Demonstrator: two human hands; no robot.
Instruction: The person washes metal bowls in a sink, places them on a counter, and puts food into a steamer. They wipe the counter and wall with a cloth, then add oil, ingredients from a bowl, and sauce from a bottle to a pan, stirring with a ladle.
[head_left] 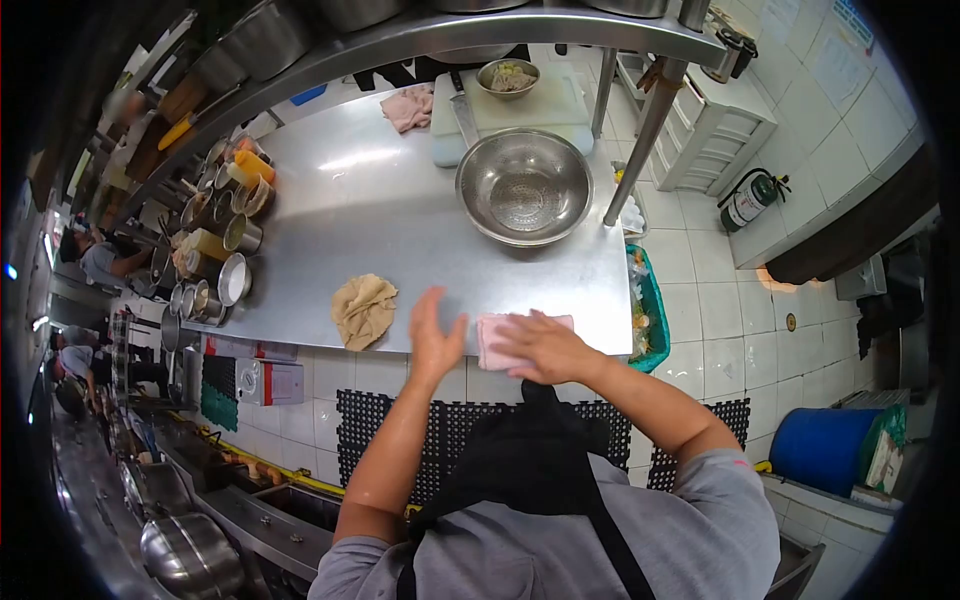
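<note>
My right hand [545, 347] lies flat, fingers extended, on a folded pink cloth [495, 355] at the front edge of the steel table [350, 210]. To its left, my left hand [437, 340] is raised over the table edge with the fingers apart and nothing in them. A crumpled tan cloth [364, 311] lies on the table just left of that hand. Farther back stands a large perforated steel bowl [525, 190], partly over a white cutting board [550, 110].
A knife [463, 110] and a small bowl of food [508, 78] rest on the board, near another pink cloth [408, 107]. Several metal containers [235, 278] line the left side. An overhead shelf [450, 30] spans the back, its post [650, 140] at right. A green crate [655, 320] stands beside the table.
</note>
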